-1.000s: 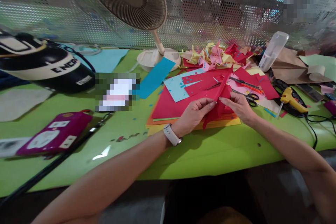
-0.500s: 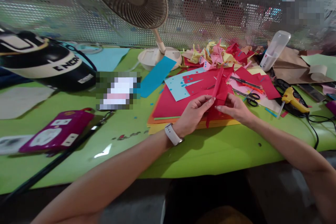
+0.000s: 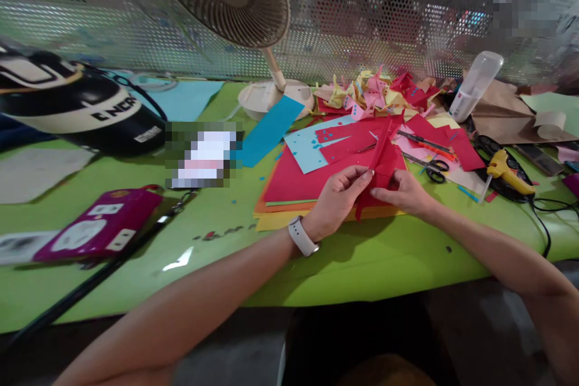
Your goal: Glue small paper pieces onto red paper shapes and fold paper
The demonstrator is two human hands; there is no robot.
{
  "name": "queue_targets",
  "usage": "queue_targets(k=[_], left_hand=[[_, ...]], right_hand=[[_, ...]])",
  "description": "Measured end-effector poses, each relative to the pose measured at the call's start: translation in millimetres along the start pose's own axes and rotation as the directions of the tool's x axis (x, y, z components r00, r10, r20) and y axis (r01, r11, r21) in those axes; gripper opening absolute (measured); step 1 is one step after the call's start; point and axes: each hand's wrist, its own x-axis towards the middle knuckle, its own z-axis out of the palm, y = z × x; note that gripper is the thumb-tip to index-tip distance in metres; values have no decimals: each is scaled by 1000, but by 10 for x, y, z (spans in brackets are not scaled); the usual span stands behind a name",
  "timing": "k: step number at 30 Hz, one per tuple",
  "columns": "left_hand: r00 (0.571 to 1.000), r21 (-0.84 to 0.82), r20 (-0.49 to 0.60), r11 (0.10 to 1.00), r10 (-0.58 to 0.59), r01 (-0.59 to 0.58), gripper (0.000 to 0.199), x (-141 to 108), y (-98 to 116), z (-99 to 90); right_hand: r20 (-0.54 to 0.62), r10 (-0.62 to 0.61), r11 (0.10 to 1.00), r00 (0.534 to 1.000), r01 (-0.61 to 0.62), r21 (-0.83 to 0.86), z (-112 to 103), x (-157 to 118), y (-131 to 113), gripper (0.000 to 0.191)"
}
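Observation:
A piece of folded red paper (image 3: 383, 157) is held up between my two hands over a stack of coloured paper sheets (image 3: 294, 178). My left hand (image 3: 337, 199), with a pale watch band (image 3: 302, 236) at the wrist, pinches its left edge between thumb and fingers. On the other side my right hand (image 3: 404, 193) grips it, thumb in front and the other fingers partly hidden behind. A light blue sheet (image 3: 303, 154) strewn with small blue scraps lies on the stack. Just beyond my right hand rest black-handled scissors (image 3: 436, 170).
A yellow glue gun (image 3: 509, 172) with a cord lies on the right. Behind are a paper scrap heap (image 3: 371, 93), a clear bottle (image 3: 477, 87) and a fan (image 3: 271, 99). To the left lie a purple pouch (image 3: 102, 223), a phone (image 3: 203, 157) and a black-and-white flask (image 3: 104, 111).
Both hands have shifted very slightly, and the folded red paper is turned a little so its upper part leans further right. Both hands keep hold of it.

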Motion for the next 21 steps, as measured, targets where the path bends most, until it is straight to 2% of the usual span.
queue_targets(k=[3, 6, 9, 13, 18, 21], left_hand=[[999, 41, -25, 999, 37, -36, 41, -6, 33, 6], [1000, 61, -1, 998, 27, -27, 43, -12, 46, 2], [999, 106, 45, 994, 12, -17, 45, -20, 46, -10], [996, 210, 58, 975, 61, -72, 45, -30, 43, -23], [983, 319, 140, 935, 118, -158, 39, -23, 50, -31], [980, 377, 163, 912, 110, -165, 40, -9, 64, -54]], right_hand=[[34, -31, 999, 999, 31, 10, -14, -18, -39, 34], [-68, -60, 998, 996, 60, -1, -44, -8, -61, 33], [-163, -62, 995, 985, 73, 68, -67, 17, -61, 35], [-217, -29, 986, 976, 64, 154, -67, 28, -66, 37], [-271, -13, 982, 962, 63, 176, -45, 23, -68, 35], [-316, -12, 974, 949, 82, 211, -58, 39, -55, 33]])
